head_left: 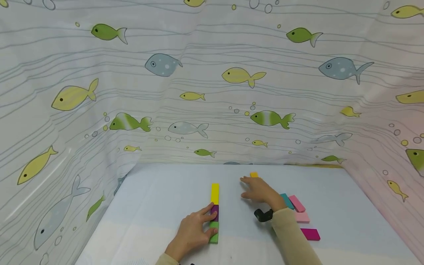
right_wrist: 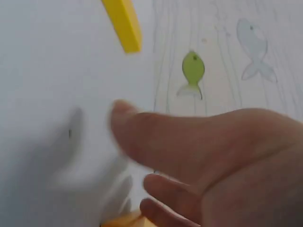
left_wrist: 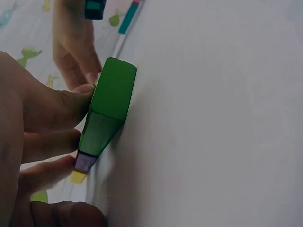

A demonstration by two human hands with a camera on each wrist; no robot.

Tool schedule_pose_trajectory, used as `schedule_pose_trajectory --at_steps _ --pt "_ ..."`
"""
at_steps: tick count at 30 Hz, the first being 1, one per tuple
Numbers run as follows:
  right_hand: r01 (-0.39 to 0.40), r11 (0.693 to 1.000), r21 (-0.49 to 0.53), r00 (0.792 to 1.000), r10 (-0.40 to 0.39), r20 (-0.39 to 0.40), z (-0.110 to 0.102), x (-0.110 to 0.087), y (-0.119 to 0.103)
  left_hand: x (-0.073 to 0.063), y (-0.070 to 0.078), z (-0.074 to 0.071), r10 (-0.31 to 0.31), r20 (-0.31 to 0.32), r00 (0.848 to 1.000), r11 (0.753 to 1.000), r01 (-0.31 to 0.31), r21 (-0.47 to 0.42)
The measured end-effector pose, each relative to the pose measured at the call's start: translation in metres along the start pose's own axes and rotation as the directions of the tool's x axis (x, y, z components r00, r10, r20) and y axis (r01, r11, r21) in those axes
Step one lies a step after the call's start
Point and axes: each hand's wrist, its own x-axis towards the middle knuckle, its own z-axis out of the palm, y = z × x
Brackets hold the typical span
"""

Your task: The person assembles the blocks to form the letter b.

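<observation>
Touching, fingers spread, the left hand [head_left: 195, 230] partly covered a purple block [head_left: 215, 208]; toward two o'clock, the spread right hand [head_left: 260, 190] partly hid an orange block [head_left: 254, 175].

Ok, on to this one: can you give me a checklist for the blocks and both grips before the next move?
1. Yellow block, purple block and green block lined up end to end: ok.
2. Left grip touching the purple and green blocks: ok.
3. Right grip fingers spread, not closed around anything: ok.
4. Orange block fully visible in the head view: not ok, partly hidden by the right grip.
5. Right grip touching the orange block: cannot tell.
6. Magenta block apart from the green block: ok.
</observation>
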Motion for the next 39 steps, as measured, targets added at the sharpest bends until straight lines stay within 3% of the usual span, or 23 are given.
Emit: schedule_pose_trajectory --at_steps 4,9,12,15,18,26,39 --pt "0.034 0.999 -0.028 0.998 -0.032 0.051 -0.008 -0.006 0.012 -0.002 0.0 0.002 -0.002 0.003 1.0 1.0 0.002 0.002" --pt "0.099 0.995 -0.022 0.995 -0.099 -0.016 -0.022 -0.007 0.018 0.0 0.0 0.001 0.014 -0.021 1.0 1.0 -0.014 0.003" --pt "0.028 0.998 -0.065 0.999 -0.03 -0.026 -0.031 -0.006 0.022 0.002 0.001 0.0 0.018 -0.04 0.999 1.0 -0.018 0.001" --pt "-0.091 0.994 -0.068 0.995 0.092 0.025 -0.034 -0.006 0.027 0.002 0.001 -0.002 0.014 -0.038 0.999 1.0 -0.014 -0.002" --pt "-0.157 0.986 -0.048 0.985 0.16 0.061 -0.033 -0.006 0.033 0.001 0.001 -0.002 0.016 -0.034 0.999 1.0 -0.016 -0.006" --pt "-0.115 0.993 -0.004 0.991 0.114 -0.074 -0.017 -0.004 0.043 -0.002 0.003 0.002 0.004 -0.027 1.0 1.0 -0.005 -0.03" --pt "-0.095 0.995 0.022 0.961 0.098 -0.257 0.01 0.007 0.033 -0.003 0.003 0.002 0.019 -0.041 0.999 1.0 -0.02 -0.016"
